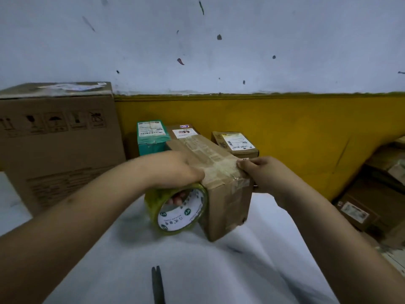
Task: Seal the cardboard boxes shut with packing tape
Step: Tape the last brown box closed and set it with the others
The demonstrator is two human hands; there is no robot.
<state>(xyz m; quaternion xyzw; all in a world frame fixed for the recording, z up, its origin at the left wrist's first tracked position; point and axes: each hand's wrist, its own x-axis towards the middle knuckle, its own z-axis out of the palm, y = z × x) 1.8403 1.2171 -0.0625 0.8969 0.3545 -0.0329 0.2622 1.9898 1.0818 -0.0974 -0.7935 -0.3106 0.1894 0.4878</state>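
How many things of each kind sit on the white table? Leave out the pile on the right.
Brown boxes: 3 (large box, taped box, small box)
Teal box: 1
Tape roll: 1
Scissors: 1
Total: 6

Left hand (182, 170) grips the tape roll (177, 208), fingers hooked through its core, the roll touching the left side of the cardboard box (228, 205) on the white cloth (219, 270). A clear tape strip (221, 170) runs across the box's top near its front edge, and the right hand (265, 176) pinches its end at the right corner. Scissors (158, 284) lie on the cloth, close to the bottom edge. Behind sit a teal box (151, 137), a small labelled box (237, 142) and, at left, a big carton (57, 145).
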